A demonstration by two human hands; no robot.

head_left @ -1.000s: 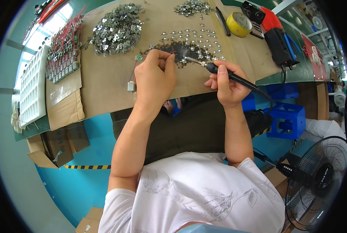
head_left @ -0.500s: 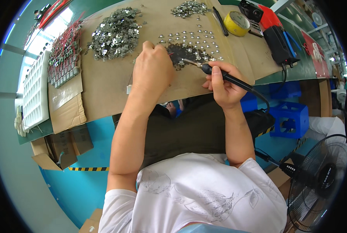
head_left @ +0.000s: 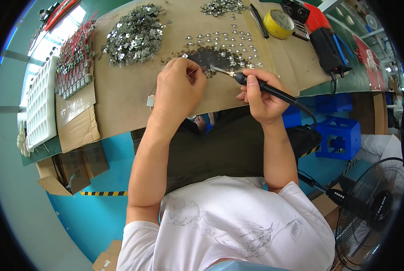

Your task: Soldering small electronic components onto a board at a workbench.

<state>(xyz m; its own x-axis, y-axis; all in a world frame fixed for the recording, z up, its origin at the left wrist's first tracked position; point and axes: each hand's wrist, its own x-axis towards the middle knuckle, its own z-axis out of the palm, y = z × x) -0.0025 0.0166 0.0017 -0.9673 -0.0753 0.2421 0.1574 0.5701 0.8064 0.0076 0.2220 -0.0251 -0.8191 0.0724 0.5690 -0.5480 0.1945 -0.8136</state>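
Head: yellow tape lies beyond soldering iron.

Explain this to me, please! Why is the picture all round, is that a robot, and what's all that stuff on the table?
There's no robot here, just a person. Each grip is a bare hand. The left of two cameras on the person's head looks down, and its very wide lens bends straight edges.

The left grip seems to pinch a thin wire. The right grip holds a black pen-shaped tool with a metal tip, probably a soldering iron. I can't tell whether tip and wire touch.

On the brown cardboard are a big pile of metal bits, a smaller pile and rows of little shiny pieces. A yellow tape roll lies toward the right.
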